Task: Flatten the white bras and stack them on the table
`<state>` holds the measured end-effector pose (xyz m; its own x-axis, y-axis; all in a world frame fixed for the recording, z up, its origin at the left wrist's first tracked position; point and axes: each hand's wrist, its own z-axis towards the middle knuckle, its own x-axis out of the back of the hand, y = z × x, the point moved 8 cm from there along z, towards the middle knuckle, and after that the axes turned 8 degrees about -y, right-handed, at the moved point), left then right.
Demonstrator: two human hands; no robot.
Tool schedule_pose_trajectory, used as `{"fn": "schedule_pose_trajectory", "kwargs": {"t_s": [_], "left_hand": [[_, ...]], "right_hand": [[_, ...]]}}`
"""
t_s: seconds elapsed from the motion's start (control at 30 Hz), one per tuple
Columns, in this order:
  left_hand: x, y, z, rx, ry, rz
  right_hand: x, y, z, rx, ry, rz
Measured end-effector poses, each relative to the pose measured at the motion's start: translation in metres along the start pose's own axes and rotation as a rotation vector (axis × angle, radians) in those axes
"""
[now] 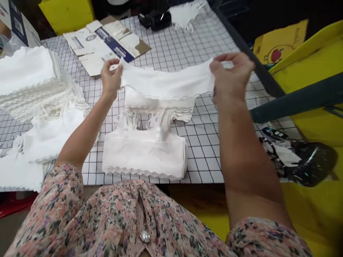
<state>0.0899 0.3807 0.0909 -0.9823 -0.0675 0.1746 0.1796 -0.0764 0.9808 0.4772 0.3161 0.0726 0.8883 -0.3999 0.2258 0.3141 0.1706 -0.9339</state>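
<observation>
White, thin fabric spreads between your two hands: your left hand (111,79) pinches one end of the cloth piece (167,81) between thumb and fingers, and your right hand (232,76), blurred, grips the other end. Your hands are well apart, both beyond the strapped stack (144,153), one to each side of it. The cloth piece hangs just past that stack, its wavy lower edge dipping over some layered white pieces (158,104); you cannot tell whether they touch.

The stack's own scalloped hem runs close to the near edge of the table (203,160). Right of the stack, a strip of black grid lines shows up to your forearm, giving you sideways room there; on its left, the strip is narrower, pinched by loose white pieces (50,139). Farther left of the stack rises a tall white pile (26,69), its rippled edges facing you.

Well right of the stack, past your forearm, lie a small black fob (275,133) and a glossy dark object (312,162), with a dark green bar (294,98) slanting above them. Far beyond the stack rest flattened cardboard (107,43), a black object (155,19) and a white bundle (187,15).
</observation>
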Motion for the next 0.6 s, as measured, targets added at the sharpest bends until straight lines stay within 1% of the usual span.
{"fn": "schedule_pose_trajectory", "kwargs": {"t_s": [0.03, 0.07, 0.13, 0.17, 0.2, 0.27, 0.33, 0.37, 0.43, 0.53, 0.6], "left_hand": [[0.008, 0.008, -0.016, 0.031, -0.033, 0.002], [0.017, 0.015, -0.037, 0.035, -0.062, 0.007], [0.037, 0.022, -0.084, 0.037, -0.097, 0.033], [0.046, 0.019, -0.110, 0.040, -0.106, 0.041], [0.056, 0.012, -0.136, 0.059, -0.095, 0.046], [0.070, -0.014, -0.182, 0.156, -0.086, 0.060], [0.076, -0.041, -0.215, 0.245, -0.078, 0.049], [0.078, -0.050, -0.226, 0.268, -0.073, 0.045], [0.081, -0.055, -0.237, 0.261, -0.051, 0.060], [0.088, -0.048, -0.243, 0.203, -0.009, 0.111], [0.092, -0.048, -0.249, 0.191, -0.001, 0.122]], "right_hand": [[0.009, -0.009, -0.015, -0.040, 0.038, 0.068], [0.014, -0.019, -0.033, -0.068, 0.045, 0.126], [0.019, -0.036, -0.079, -0.111, 0.008, 0.195], [0.019, -0.042, -0.105, -0.131, -0.034, 0.211], [0.019, -0.045, -0.130, -0.155, -0.058, 0.196], [0.013, -0.042, -0.178, -0.218, -0.136, 0.121], [0.005, -0.035, -0.212, -0.270, -0.207, 0.052], [0.003, -0.033, -0.223, -0.279, -0.226, 0.026], [0.006, -0.038, -0.234, -0.245, -0.206, -0.017], [0.014, -0.054, -0.241, -0.157, -0.158, -0.055], [0.018, -0.056, -0.249, -0.148, -0.161, -0.064]]}}
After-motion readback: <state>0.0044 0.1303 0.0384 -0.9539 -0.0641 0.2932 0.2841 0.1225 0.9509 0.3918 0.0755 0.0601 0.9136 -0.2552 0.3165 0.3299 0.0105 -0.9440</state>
